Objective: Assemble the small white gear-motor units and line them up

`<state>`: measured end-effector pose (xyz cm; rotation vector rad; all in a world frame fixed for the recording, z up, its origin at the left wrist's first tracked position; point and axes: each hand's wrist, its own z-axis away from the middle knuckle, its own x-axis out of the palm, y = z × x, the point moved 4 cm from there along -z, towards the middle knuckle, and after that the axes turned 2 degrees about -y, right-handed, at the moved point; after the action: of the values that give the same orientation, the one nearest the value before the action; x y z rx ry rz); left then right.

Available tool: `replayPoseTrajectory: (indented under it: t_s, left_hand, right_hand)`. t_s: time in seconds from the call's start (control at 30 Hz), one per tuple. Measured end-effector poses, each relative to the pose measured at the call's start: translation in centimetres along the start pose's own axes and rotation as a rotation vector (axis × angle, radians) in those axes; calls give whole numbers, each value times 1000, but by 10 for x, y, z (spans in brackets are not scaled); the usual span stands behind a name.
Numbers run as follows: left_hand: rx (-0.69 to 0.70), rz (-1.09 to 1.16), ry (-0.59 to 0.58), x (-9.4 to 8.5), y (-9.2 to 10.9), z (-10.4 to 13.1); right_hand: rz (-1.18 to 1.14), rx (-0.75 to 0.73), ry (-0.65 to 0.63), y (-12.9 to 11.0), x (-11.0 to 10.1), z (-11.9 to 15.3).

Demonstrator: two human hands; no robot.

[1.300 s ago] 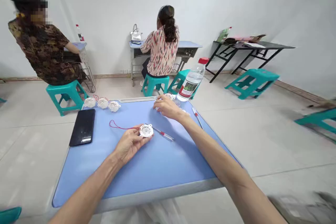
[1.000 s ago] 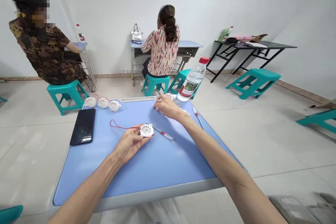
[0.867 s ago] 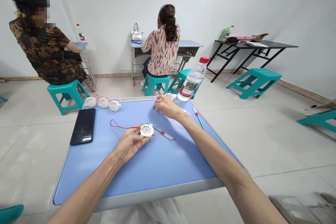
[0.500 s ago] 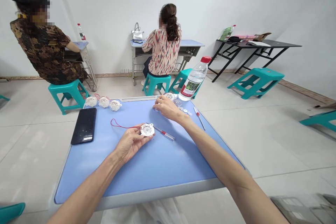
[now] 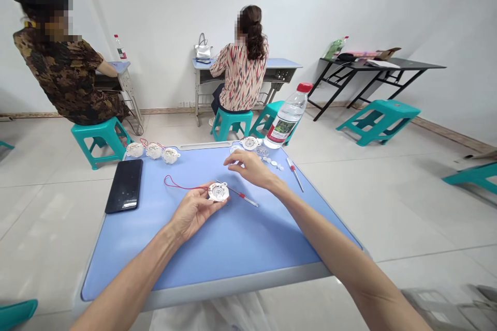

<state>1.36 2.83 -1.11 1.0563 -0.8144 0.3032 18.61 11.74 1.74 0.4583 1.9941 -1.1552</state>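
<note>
My left hand [image 5: 196, 210] holds a round white plastic device [image 5: 218, 192] between thumb and fingers, its ringed face turned up. A red wire loop [image 5: 176, 184] trails from it to the left. Over the far part of the desk hovers my right hand [image 5: 248, 166], fingers bent and apart from the thumb, with nothing visible in it. Beyond that hand lie another round white device [image 5: 250, 143], a clear disc [image 5: 262, 150] and several small white pieces [image 5: 274, 163]. A screwdriver with a red band [image 5: 243, 196] rests just right of the held device.
A phone [image 5: 124, 186] and several white devices [image 5: 154, 150] sit on the desk's left side. At the far right corner stand a water bottle [image 5: 289, 116] and a second red-banded tool [image 5: 295, 174]. Two people sit on green stools [image 5: 233, 120] ahead.
My right hand has lifted and drawn back slightly from the small parts, uncovering more of the far white device. The left hand keeps its hold with hardly any movement.
</note>
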Motion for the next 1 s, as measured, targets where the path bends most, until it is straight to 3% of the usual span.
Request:
replayPoseTrajectory:
  t_s: [0.2, 0.37, 0.5, 0.77, 1.0]
  left_hand:
    - [2, 2, -41, 0, -1, -2]
    - [1, -6, -55, 3, -1, -1]
    - [-5, -1, -53, 5, -1, 1]
    - [-9, -9, -61, 8, -2, 1]
    - [3, -21, -129, 6, -3, -1]
  right_hand:
    - [-391, 155, -69, -23, 5, 19]
    - [-757, 198, -177, -32, 14, 27]
    - [-918, 267, -226, -34, 20, 35]
    - [-998, 275, -190, -36, 32, 41]
    - [-601, 166, -76, -41, 28, 42]
